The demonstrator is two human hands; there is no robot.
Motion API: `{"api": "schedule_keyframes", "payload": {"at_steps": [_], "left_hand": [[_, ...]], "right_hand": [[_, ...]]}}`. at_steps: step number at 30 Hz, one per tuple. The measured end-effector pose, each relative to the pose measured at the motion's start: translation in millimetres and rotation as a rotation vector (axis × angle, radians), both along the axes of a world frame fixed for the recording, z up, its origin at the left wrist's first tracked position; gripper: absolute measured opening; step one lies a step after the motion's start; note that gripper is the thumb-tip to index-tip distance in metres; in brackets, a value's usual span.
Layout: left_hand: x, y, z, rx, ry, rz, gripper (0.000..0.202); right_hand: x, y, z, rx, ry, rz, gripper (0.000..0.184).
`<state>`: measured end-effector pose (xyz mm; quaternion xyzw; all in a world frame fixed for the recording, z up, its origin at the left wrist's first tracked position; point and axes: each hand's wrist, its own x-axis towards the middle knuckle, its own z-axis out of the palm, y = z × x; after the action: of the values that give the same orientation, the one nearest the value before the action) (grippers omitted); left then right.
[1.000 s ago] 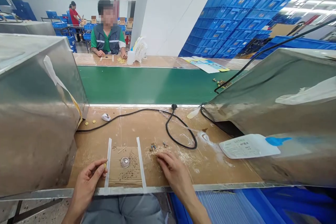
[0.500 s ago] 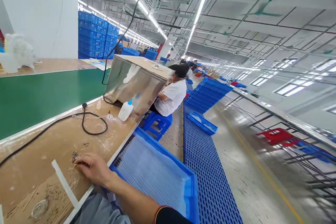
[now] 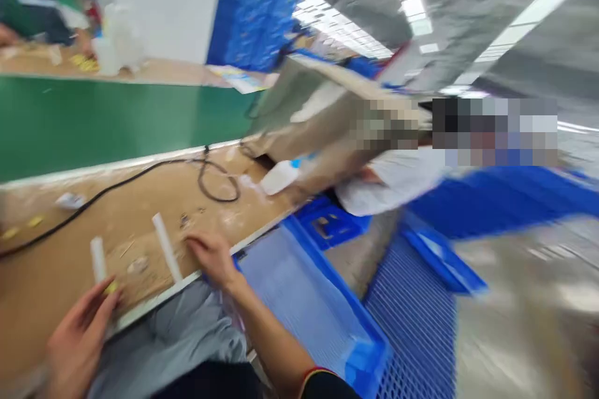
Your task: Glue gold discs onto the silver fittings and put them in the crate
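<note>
Frame tilted and motion-blurred. Far side: green conveyor belt (image 3: 93,128) running across, stainless steel hood (image 3: 322,115) to its right, stacked blue crates (image 3: 250,15) beyond. Near: cardboard-covered workbench (image 3: 47,287) with a black power cable (image 3: 116,190) looped over it; to its right, a blue crate (image 3: 304,305) of clear plastic sheets. Two white strips (image 3: 166,248) bound a work patch holding a clear round dish (image 3: 138,265). Left hand (image 3: 77,343), near left, has thumb and fingers closed in a pinch on a small brass-coloured part (image 3: 111,287), which sits at the fingertips beside the left strip. Blur hides the part's long axis and pointing. A tight fingertip pinch suits a part this small. Right hand (image 3: 213,259), just right of the right strip, fingers loosely open, low over the board, holding nothing visible, nearest some tiny metal parts (image 3: 185,220).
</note>
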<state>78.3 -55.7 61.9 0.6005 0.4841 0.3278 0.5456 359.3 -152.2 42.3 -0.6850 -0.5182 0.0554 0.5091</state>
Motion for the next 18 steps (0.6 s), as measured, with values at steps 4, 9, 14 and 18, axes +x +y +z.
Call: {"api": "schedule_keyframes", "payload": {"at_steps": [4, 9, 14, 18], "left_hand": [[2.2, -10.0, -9.8, -0.109, -0.071, 0.051, 0.071], [1.5, -14.3, -11.7, -0.058, -0.105, 0.048, 0.048], [0.7, -19.2, -9.7, 0.045, -0.052, 0.021, 0.031], [0.5, -16.9, -11.2, 0.076, -0.048, -0.003, 0.028]], "right_hand": [[-13.0, -3.3, 1.3, -0.042, 0.162, 0.057, 0.017], [-36.9, 6.6, 20.3, 0.02, 0.092, 0.126, 0.014], [-54.3, 19.8, 23.3, 0.022, 0.038, 0.183, 0.017], [-59.2, 26.7, 20.5, 0.039, 0.009, 0.226, 0.023]]}}
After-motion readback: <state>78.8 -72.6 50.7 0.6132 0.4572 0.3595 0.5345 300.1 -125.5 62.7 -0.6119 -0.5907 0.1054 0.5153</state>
